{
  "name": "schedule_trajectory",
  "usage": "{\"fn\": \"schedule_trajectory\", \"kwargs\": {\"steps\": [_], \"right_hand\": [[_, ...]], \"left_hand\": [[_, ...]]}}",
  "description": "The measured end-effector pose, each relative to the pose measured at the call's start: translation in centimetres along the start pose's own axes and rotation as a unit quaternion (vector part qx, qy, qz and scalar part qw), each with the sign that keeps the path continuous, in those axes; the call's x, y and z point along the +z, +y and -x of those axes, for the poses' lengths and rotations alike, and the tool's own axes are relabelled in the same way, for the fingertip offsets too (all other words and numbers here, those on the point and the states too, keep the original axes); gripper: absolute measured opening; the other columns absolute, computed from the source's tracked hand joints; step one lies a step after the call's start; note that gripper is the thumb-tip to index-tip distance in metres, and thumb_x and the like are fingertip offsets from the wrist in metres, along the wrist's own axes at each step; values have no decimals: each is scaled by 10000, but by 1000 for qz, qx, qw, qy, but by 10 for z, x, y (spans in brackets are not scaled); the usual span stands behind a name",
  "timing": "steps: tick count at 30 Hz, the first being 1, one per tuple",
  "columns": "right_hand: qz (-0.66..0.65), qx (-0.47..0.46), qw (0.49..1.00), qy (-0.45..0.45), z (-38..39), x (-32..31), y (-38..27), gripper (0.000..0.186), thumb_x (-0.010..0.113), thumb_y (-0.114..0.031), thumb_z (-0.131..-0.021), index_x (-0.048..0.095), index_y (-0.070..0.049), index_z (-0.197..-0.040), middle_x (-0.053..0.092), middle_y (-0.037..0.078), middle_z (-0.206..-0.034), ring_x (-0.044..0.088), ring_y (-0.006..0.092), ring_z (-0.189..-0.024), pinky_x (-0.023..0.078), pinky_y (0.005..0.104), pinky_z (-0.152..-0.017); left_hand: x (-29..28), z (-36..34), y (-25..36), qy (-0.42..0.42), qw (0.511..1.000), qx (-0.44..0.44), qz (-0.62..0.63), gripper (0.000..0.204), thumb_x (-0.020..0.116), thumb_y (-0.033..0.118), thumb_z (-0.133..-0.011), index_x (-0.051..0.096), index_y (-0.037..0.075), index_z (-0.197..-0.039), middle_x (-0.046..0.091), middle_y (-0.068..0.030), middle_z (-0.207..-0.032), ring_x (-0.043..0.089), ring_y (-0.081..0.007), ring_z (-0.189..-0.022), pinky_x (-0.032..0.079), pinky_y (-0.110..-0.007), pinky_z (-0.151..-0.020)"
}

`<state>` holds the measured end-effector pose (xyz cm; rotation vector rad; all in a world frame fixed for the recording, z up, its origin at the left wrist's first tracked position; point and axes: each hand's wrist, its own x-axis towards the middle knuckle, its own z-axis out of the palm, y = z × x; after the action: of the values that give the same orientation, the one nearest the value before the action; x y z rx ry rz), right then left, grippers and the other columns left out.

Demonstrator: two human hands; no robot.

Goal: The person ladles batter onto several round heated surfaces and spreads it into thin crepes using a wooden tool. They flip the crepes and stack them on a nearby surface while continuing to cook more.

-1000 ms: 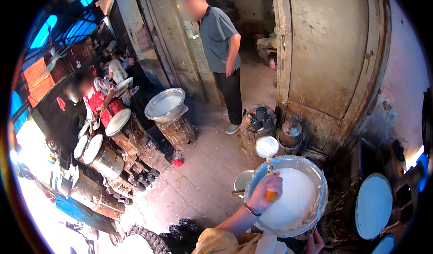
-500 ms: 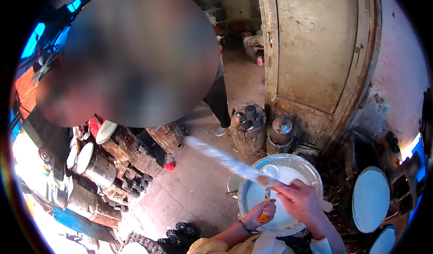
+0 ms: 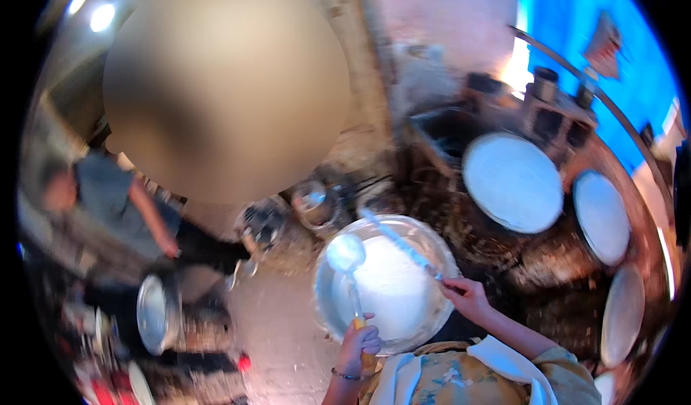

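Note:
My left hand [image 3: 360, 344] is closed round the yellow handle of a ladle [image 3: 345, 252]. Its round, white-coated bowl is over the left part of a wide metal basin [image 3: 322, 306]. White batter-like liquid [image 3: 392, 282] fills the basin's bottom. My right hand [image 3: 466, 298], at the basin's right rim, grips the dark end of a long flat stick [image 3: 399, 241] smeared with white. The stick slants up and left across the basin, its tip by the far rim. I cannot tell whether it touches the liquid.
To the right stand a large round white-topped plate [image 3: 512, 182], a second one [image 3: 602, 216] and a third [image 3: 623, 315]. A metal pot [image 3: 314, 202] is beyond the basin. At the left a person [image 3: 119, 203] stands near a tilted round drum [image 3: 160, 315]. A blue sheet [image 3: 568, 16] hangs far right.
The view has swung right, bringing the white-topped plates closer to the middle. The stick, which pointed out past the basin, now lies across it. The ladle shows at the basin's left side.

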<state>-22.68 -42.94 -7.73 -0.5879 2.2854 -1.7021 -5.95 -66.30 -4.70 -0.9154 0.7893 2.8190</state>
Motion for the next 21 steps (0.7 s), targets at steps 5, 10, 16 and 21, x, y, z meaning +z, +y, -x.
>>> {"fn": "schedule_trajectory", "kwargs": {"steps": [5, 10, 16, 21], "right_hand": [[171, -29, 985, 1, 46, -35, 18, 229, 682, -106, -777, 681, -56, -1000, 667, 158, -894, 657, 284, -772, 535, 344, -688], [153, 39, 974, 162, 87, -97, 26, 235, 688, -114, -777, 665, -58, -1004, 643, 134, -873, 641, 282, -764, 527, 337, -650], [230, 29, 890, 393, 161, -212, 55, 270, 670, -92, -789, 625, -83, -1054, 567, 118, -748, 581, 271, -652, 482, 356, -545], [229, 93, 766, 594, 261, -282, 67, 280, 667, -76, -783, 626, -62, -1060, 573, 125, -727, 581, 277, -637, 481, 347, -562]], "left_hand": [[38, -27, -12, -86, 990, -100, -42, 268, 440, 14, -884, 430, 99, -1138, 319, 23, -584, 290, -43, -401, 268, -181, -351], [114, -69, -48, -170, 954, -171, -177, 396, 472, 52, -884, 379, 123, -1261, 548, -43, -757, 379, -63, -430, 286, -171, -340], [285, -105, -144, -302, 834, -341, -313, 285, 464, 19, -879, 393, 112, -1139, 354, -14, -595, 325, -59, -415, 298, -193, -372], [408, -93, -273, -390, 688, -437, -430, 249, 431, 36, -911, 416, 128, -1142, 343, -4, -590, 304, -44, -402, 286, -185, -356]]}}
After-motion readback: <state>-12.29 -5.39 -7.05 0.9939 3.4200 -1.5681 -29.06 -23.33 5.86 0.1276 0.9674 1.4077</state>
